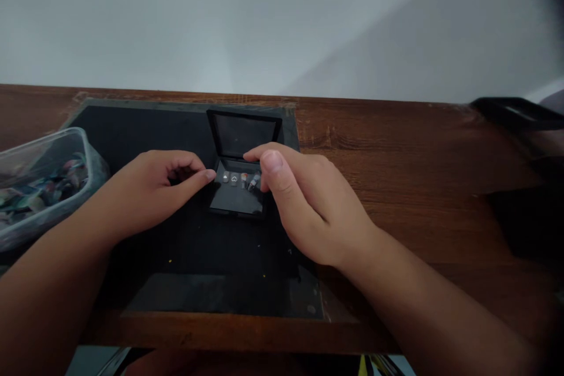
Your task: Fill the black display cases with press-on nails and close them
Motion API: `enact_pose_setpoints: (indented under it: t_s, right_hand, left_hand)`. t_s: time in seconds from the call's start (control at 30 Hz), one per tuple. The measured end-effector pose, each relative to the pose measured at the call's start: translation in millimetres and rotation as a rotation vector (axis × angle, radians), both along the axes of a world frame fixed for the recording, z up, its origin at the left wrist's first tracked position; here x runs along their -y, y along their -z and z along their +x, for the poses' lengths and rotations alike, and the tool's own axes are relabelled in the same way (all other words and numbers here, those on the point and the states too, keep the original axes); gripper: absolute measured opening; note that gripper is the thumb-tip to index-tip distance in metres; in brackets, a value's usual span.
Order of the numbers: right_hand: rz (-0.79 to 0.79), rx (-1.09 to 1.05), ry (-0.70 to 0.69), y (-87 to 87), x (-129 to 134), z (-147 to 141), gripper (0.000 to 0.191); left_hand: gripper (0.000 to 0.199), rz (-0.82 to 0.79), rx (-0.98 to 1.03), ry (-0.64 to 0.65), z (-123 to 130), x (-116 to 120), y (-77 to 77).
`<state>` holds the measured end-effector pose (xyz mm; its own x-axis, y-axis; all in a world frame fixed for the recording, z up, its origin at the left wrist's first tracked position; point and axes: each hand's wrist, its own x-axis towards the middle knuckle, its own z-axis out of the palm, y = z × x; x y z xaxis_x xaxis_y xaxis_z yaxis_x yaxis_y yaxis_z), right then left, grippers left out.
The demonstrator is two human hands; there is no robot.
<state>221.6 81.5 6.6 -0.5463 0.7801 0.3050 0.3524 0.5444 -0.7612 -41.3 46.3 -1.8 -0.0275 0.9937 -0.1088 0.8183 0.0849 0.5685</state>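
Note:
A small black hinged case point(238, 204) lies on the dark mat with its clear-windowed lid point(247, 135) raised. Inside is a row of several small, pale, nail-shaped pieces, one with a heart outline point(234, 178); the rightmost piece point(254, 181) sits tilted. My left hand point(150, 191) has its fingers curled and its thumb pressed at the case's left edge. Over the case's right side is my right hand point(312, 205), index finger stretched toward the hinge and thumb raised apart from it. Its other fingers are mostly hidden, beside the tilted piece.
At the left stands a clear plastic tub point(83, 158) filled with many small colourful pieces. The dark mat point(145, 123) lies on a wooden table point(396, 158) against a pale wall. Black objects point(520, 113) are at the far right. Tiny yellow specks dot the mat.

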Motion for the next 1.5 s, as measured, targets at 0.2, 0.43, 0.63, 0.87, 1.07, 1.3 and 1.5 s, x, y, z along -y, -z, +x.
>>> enact_pose_setpoints:
  t_s: [0.2, 0.43, 0.63, 0.87, 1.07, 1.3, 1.5]
  right_hand:
    - [0.011, -0.004, 0.010, -1.8, -0.1, 0.2, 0.061]
    - [0.012, 0.007, 0.006, -2.7, 1.6, 0.3, 0.059]
    - [0.026, 0.043, 0.007, -4.5, 0.9, -0.3, 0.064]
    - [-0.032, 0.133, -0.004, -9.2, 3.2, -0.4, 0.061]
    - [-0.063, 0.157, -0.005, -9.1, 3.1, -1.3, 0.058]
    - [-0.078, 0.166, -0.010, -11.0, 5.1, -2.2, 0.054]
    - [-0.090, 0.169, -0.012, -12.0, 5.5, -2.4, 0.053]
  left_hand:
    - [0.042, 0.072, 0.019, -0.005, -9.3, -2.9, 1.6]
    - [0.051, -0.056, -0.022, 0.051, -23.3, -3.9, -3.8]
    - [0.041, -0.025, -0.059, 0.071, -18.7, -5.3, 2.3]
    - [0.037, 0.003, -0.069, 0.033, -15.9, -3.3, 4.5]
    - [0.030, 0.172, 0.061, -0.068, -1.7, 2.1, -3.4]
    - [0.022, 0.186, 0.054, 0.011, 5.8, 0.9, 3.0]
    - [0.016, 0.184, 0.070, 0.032, 3.2, -2.6, 5.5]
